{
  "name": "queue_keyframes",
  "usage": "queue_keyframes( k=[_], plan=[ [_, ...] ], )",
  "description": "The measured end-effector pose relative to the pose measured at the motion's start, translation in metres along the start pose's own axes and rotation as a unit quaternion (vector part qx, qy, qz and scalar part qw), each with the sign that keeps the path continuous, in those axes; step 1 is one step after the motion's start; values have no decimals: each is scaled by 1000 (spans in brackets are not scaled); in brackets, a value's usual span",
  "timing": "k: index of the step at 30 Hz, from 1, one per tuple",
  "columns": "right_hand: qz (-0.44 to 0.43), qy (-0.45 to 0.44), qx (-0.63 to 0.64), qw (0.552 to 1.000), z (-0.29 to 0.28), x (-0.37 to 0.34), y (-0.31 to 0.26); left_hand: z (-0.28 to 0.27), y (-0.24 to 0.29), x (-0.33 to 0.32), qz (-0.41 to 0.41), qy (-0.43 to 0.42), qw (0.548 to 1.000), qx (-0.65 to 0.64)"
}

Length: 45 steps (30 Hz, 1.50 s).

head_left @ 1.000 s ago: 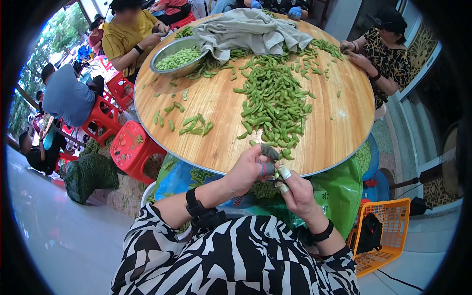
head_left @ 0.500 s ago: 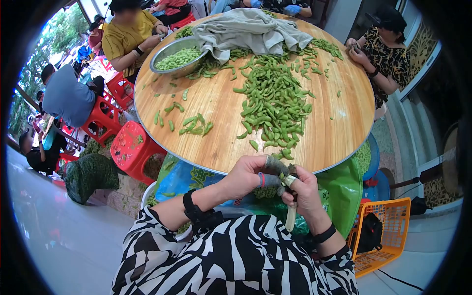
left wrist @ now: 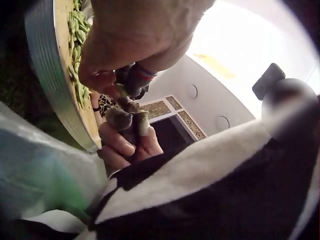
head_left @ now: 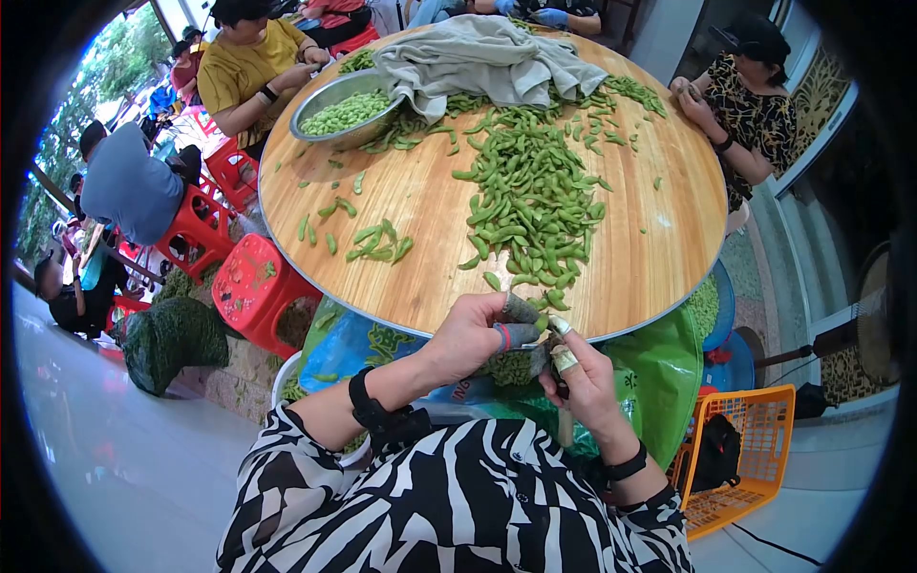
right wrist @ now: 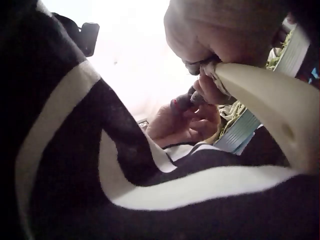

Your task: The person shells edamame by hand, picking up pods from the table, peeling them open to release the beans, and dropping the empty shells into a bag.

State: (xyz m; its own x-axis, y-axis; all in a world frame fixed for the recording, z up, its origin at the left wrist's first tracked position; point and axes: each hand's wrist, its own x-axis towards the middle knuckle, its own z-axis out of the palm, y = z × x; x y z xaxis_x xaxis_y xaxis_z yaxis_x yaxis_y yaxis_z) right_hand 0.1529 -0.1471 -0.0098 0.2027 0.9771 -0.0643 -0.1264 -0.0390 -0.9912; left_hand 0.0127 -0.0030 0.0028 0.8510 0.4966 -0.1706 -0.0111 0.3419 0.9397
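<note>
Above the table's near edge, my left hand has dark covers on thumb and finger and pinches a green pod. Close on its right, my right hand, with pale and dark finger covers, curls round a pale handle-like piece that hangs below the palm. This piece looks long and smooth in the right wrist view; its other end is hidden by the fingers. The fingertips of both hands meet or nearly meet. A heap of green pods lies beyond them on the round wooden table.
A metal bowl of shelled beans stands by a grey cloth at the back. Loose pods lie left. Green plastic hangs under the near edge. A red stool and an orange crate flank me; people sit around.
A loose pod has appeared at the heap's near end since the earliest frame. My hands came together, then parted slightly, and the pale piece now shows less below my right hand than half a second ago.
</note>
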Motion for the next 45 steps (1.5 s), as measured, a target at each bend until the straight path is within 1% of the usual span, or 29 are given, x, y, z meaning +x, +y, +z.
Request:
queue_keyframes(
  k=[2,4,6,8,13,15,19,21,23,24,25,26,27,28,30,31,32,33,34,35,36,37,38,39,40,42,43,44,45],
  plan=[
    [-3,4,5,1000,4,2,-4,0,0,1,-10,-27,1000,10],
    [-6,8,10,1000,3,4,-4,1,-3,1,-3,-24,1000,19],
    [9,-33,59,998,-3,5,0,3,-4,1,5,-22,999,29],
    [4,-29,70,997,-1,5,-2,4,-2,-1,3,-17,1000,6],
    [7,-25,86,996,0,3,-4,5,-2,-1,18,-15,1000,21],
    [7,-21,73,997,2,1,-5,6,-2,-2,30,-5,999,38],
    [4,-17,61,998,0,2,-3,4,-4,-4,14,-6,998,58],
    [-17,7,3,1000,3,4,-8,2,-2,-3,6,-8,998,59],
    [-24,16,12,1000,2,5,-4,0,-2,-1,-28,-28,999,12],
    [-31,22,22,999,1,5,0,-1,-3,0,-29,-27,999,12],
    [-30,22,22,999,-2,7,4,-3,-4,1,-73,-42,993,-87],
    [-94,10,-55,994,-6,9,9,-4,-5,2,-116,-57,974,-185],
    [-157,-1,-133,979,-9,9,12,-6,-8,2,-116,-57,974,-185],
    [-157,-1,-133,979,-10,10,11,-8,-12,3,-127,-67,968,-205],
    [-240,-25,-203,949,-12,11,10,-8,-12,4,-137,-77,962,-223],
    [-240,-25,-203,949,-12,9,7,-6,-11,4,-126,-82,963,-224],
    [-166,-22,-128,978,-10,6,2,-5,-10,4,-115,-87,964,-225],
    [-90,-20,-51,994,-10,3,0,-3,-8,5,-115,-87,964,-225],
    [-90,-20,-52,994,-9,3,0,0,-6,6,-110,-60,980,-158],
    [-88,-6,-80,993,-8,3,1,0,-4,8,-104,-32,990,-89],
    [-86,8,-107,990,-7,4,2,-2,-4,8,-103,-32,990,-89],
    [-87,8,-107,990,-9,3,2,-6,-5,8,61,-9,991,120],
    [-66,6,-82,994,-11,2,3,-12,-4,7,219,15,921,321],
    [-44,6,-54,998,-13,0,5,-17,11,2,244,37,878,411],
    [-42,8,-50,998,-16,-2,8,-22,26,-3,270,56,841,466],
    [-73,7,-155,985,-23,-4,11,-40,47,-11,170,8,841,514],
    [-86,24,-182,979,-24,-6,12,-47,47,-13,172,8,839,515],
    [-88,28,-182,979,-24,-5,8,-54,43,-11,211,67,743,632],
    [-52,52,-150,986,-24,-6,2,-58,39,-9,243,124,627,729]
  ],
)
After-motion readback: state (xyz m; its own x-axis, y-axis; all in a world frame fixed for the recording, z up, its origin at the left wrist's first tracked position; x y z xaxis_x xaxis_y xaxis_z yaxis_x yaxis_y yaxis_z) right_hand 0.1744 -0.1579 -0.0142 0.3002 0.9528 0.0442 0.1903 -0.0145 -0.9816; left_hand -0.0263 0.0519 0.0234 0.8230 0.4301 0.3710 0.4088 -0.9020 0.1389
